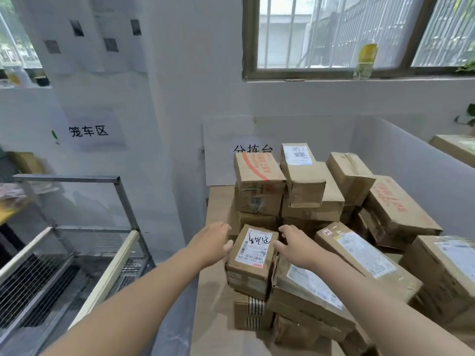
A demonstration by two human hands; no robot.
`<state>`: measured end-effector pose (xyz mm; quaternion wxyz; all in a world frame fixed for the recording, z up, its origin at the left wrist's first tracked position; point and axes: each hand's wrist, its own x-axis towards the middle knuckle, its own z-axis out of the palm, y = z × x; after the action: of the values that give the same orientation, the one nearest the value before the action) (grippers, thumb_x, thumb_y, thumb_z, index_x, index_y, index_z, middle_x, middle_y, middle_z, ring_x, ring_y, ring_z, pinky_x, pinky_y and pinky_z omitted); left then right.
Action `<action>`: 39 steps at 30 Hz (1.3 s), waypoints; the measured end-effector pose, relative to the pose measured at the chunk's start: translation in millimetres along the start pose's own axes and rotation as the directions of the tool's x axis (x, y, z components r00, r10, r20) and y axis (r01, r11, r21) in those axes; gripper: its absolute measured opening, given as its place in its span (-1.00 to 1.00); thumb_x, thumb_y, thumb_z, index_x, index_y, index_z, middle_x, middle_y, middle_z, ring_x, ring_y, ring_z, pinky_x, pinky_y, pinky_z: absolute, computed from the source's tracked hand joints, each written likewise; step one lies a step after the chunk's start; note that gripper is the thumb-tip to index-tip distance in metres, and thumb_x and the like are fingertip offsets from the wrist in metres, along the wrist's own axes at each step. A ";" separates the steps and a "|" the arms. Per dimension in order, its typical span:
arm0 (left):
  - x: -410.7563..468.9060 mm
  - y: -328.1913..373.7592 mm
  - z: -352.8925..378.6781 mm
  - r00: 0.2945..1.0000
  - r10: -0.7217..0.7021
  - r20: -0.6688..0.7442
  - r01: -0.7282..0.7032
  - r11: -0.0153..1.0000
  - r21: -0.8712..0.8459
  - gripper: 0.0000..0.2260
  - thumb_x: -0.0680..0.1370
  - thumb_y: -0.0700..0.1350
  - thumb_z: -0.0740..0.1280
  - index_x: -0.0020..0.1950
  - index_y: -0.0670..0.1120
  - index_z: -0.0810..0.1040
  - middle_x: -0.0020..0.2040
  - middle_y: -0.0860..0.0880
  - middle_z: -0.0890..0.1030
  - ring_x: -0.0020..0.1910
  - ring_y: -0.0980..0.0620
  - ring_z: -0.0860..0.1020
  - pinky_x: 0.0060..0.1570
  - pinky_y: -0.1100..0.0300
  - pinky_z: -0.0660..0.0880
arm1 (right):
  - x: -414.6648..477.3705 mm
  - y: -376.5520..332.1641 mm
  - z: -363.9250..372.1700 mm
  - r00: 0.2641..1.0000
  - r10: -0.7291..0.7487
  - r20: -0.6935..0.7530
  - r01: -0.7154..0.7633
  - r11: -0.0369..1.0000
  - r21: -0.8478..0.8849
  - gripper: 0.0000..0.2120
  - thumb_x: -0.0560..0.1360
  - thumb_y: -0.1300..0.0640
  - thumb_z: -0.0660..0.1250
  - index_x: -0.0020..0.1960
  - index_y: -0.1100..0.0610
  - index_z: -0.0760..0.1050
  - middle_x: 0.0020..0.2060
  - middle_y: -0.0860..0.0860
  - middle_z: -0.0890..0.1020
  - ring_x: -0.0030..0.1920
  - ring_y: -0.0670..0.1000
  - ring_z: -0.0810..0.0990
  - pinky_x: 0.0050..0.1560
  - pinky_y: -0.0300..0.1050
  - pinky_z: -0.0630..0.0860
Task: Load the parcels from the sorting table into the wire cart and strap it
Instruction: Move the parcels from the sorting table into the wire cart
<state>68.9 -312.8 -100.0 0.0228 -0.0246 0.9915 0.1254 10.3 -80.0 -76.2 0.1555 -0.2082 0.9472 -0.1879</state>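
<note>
A small cardboard parcel [253, 255] with a white handwritten label sits on top of the pile on the sorting table [216, 291]. My left hand [214, 242] is against its left side with the thumb on the top edge. My right hand [295, 244] presses its right side, thumb on the top right edge. Several more cardboard parcels [303, 181] are stacked behind and to the right. The wire cart [84, 255] stands low at the left, its mesh floor showing.
A white wall with paper signs stands behind the table and cart. A large flat parcel [359, 255] lies right of my right hand. A white partition [416, 170] borders the table's right side. A bottle [365, 60] stands on the window sill.
</note>
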 end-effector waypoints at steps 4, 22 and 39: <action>23.1 -11.2 24.2 0.993 -0.048 0.106 0.046 0.999 0.019 -0.62 0.62 0.03 0.17 0.39 -0.10 0.42 0.34 -0.07 0.47 0.30 -0.11 0.46 0.23 0.01 0.46 | 31.4 19.0 15.6 0.994 0.060 0.095 -0.074 0.985 0.153 -0.50 0.63 -0.11 0.17 0.44 0.17 0.29 0.08 0.04 0.54 0.00 0.00 0.50 -0.14 -0.17 0.44; 15.6 10.9 75.8 0.873 -0.460 0.161 0.360 0.387 -0.849 -0.77 0.63 -0.03 0.24 0.23 -0.03 0.57 0.09 0.02 0.64 -0.04 0.14 0.58 -0.21 0.29 0.44 | 62.2 18.4 35.2 0.987 0.124 0.106 -0.156 0.909 0.387 -0.56 0.60 -0.11 0.24 0.37 0.14 0.40 -0.05 -0.05 0.63 -0.14 -0.12 0.56 -0.24 -0.24 0.46; -186.1 27.2 12.7 0.611 -0.783 -0.114 -0.150 0.027 -0.988 -0.80 0.56 -0.17 0.39 0.07 0.12 0.60 0.06 -0.01 0.68 0.05 0.04 0.65 -0.02 0.14 0.61 | -59.3 -97.7 54.0 0.975 -0.221 0.001 0.147 0.653 0.743 -0.62 0.54 0.07 0.41 0.33 -0.07 0.46 -0.03 -0.11 0.69 0.02 -0.06 0.67 0.15 0.04 0.60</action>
<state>253.6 -275.3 -96.1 -0.3262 -0.3286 0.5352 0.7066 114.6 -151.1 -69.9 0.2494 -0.2308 0.7558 -0.5597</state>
